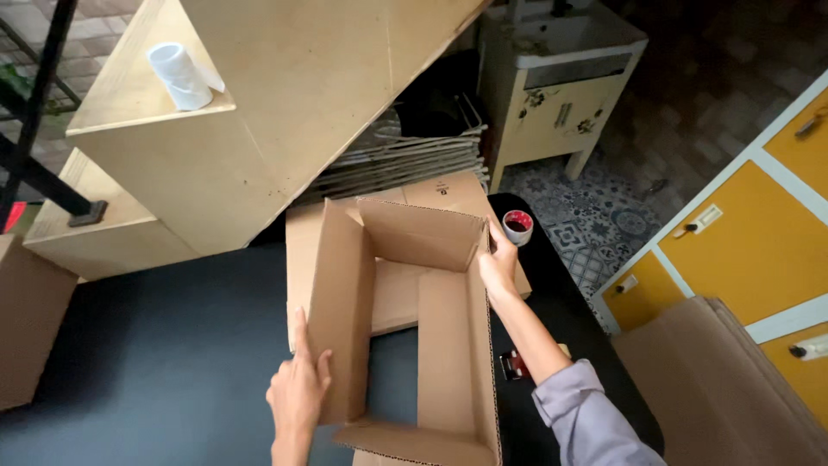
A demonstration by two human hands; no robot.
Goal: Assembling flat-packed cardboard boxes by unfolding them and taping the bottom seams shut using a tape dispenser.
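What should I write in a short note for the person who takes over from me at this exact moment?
Left hand: open, flat against the outer left wall of the cardboard box.
Right hand: gripping the top of the right wall near the far corner.
Box: opened into shape, standing on the dark table, over flat cardboard sheets.
Done: walls are up.
Left: bottom flaps not closed; the table shows through a gap. No tape seen on the box.
Tape roll lies just beyond the right hand; a tape dispenser lies by the right forearm.

Bare dark tabletop leftward; tape roll, probably dispenser rightward.
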